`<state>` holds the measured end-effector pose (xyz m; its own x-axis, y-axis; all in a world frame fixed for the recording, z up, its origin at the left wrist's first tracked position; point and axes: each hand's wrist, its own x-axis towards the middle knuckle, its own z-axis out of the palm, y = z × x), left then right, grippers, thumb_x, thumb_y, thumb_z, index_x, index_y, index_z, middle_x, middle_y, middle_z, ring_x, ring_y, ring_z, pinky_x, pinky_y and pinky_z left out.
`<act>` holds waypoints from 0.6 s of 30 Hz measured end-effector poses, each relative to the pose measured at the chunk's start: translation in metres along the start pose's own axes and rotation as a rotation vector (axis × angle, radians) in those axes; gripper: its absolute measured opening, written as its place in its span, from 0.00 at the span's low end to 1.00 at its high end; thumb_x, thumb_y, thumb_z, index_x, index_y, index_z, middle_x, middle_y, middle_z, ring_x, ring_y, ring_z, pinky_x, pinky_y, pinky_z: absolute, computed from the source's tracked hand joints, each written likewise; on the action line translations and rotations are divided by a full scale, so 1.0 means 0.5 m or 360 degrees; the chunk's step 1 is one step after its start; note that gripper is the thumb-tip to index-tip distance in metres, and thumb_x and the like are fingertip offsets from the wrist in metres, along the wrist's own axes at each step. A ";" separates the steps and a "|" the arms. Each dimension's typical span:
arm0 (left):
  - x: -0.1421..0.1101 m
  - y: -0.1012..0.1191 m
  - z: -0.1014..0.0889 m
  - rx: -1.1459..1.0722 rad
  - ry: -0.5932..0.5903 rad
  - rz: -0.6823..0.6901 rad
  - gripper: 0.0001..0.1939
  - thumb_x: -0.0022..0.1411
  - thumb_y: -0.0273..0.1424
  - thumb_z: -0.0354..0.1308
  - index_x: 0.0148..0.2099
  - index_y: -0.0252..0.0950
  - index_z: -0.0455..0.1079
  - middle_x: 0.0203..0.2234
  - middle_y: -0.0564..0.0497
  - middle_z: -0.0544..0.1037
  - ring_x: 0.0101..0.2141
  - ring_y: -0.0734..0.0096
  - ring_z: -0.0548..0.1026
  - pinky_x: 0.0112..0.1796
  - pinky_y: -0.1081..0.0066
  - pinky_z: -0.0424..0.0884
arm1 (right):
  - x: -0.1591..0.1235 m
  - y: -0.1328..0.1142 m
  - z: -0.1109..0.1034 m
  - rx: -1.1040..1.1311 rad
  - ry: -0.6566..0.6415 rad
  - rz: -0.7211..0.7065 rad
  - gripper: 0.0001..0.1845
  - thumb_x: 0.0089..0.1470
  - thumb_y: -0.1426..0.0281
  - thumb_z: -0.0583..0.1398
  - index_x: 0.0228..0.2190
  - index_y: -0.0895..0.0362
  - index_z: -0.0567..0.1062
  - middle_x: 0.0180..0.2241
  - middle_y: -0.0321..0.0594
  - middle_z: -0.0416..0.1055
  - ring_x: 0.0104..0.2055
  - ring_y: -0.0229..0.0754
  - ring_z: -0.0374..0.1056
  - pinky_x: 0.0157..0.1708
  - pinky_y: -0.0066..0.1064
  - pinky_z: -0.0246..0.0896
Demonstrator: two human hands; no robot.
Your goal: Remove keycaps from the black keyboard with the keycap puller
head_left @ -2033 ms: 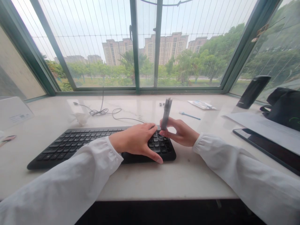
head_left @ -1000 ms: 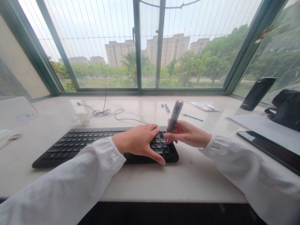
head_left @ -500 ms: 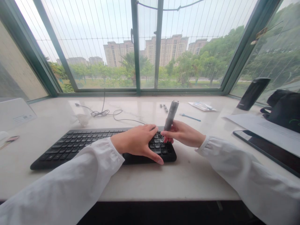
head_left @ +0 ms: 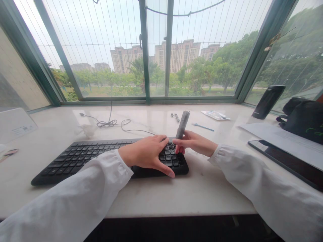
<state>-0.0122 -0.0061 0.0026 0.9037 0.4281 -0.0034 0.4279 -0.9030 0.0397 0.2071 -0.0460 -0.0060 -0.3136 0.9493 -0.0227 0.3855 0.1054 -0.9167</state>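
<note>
A black keyboard (head_left: 96, 155) lies on the pale counter, its right end under both hands. My left hand (head_left: 145, 153) rests over the right part of the keys with the thumb spread out, open and holding nothing. In my right hand (head_left: 193, 143), closed fingers grip a grey bar-shaped tool (head_left: 182, 124) that stands nearly upright and leans a little right. Its lower end is hidden by the fingers just over the number keys (head_left: 169, 157). A few key places near the top right look bare. Several small loose keycaps (head_left: 175, 116) sit behind the keyboard.
A coiled cable (head_left: 107, 123) runs behind the keyboard. Further right are a blue thin stick (head_left: 204, 127), a plastic packet (head_left: 215, 115), a dark phone (head_left: 285, 161), papers (head_left: 275, 134), a black bag (head_left: 304, 116) and a black upright case (head_left: 268, 102). A white box (head_left: 16, 126) stands left.
The view has shifted slightly. My right hand still grips the grey tool at the number keys, and my left hand keeps its place on the keyboard.
</note>
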 end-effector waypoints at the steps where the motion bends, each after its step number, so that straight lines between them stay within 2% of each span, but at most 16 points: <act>1: 0.000 0.000 0.000 -0.0003 -0.0003 -0.0001 0.58 0.43 0.72 0.47 0.65 0.35 0.55 0.61 0.37 0.61 0.57 0.46 0.64 0.52 0.63 0.63 | -0.001 -0.001 0.000 -0.0006 -0.0009 -0.0008 0.25 0.52 0.51 0.64 0.38 0.60 0.67 0.26 0.41 0.76 0.27 0.39 0.70 0.30 0.32 0.67; 5: 0.000 -0.001 -0.001 -0.0011 -0.0007 -0.0004 0.59 0.43 0.72 0.46 0.66 0.36 0.55 0.61 0.38 0.61 0.58 0.46 0.64 0.52 0.63 0.62 | -0.002 -0.002 -0.003 0.0009 -0.0057 -0.0013 0.28 0.50 0.48 0.63 0.39 0.59 0.67 0.27 0.41 0.76 0.28 0.39 0.71 0.31 0.33 0.67; 9: 0.000 -0.003 0.001 -0.0027 0.0001 0.0010 0.60 0.43 0.72 0.46 0.67 0.34 0.52 0.61 0.38 0.62 0.58 0.48 0.63 0.54 0.63 0.60 | -0.005 -0.007 -0.007 0.0111 -0.0116 0.0036 0.31 0.49 0.43 0.60 0.35 0.59 0.65 0.27 0.43 0.76 0.28 0.39 0.71 0.32 0.33 0.67; 18: -0.001 -0.002 0.002 -0.0044 0.0023 0.0022 0.58 0.44 0.72 0.48 0.65 0.35 0.55 0.59 0.38 0.64 0.55 0.49 0.66 0.52 0.63 0.62 | -0.021 -0.028 -0.010 -0.0171 -0.0158 -0.0052 0.28 0.54 0.46 0.58 0.39 0.60 0.68 0.29 0.41 0.73 0.30 0.40 0.69 0.34 0.35 0.65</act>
<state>-0.0130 -0.0052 0.0017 0.9093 0.4160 0.0120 0.4144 -0.9076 0.0675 0.2093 -0.0561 0.0090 -0.4099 0.9114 -0.0376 0.4626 0.1722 -0.8697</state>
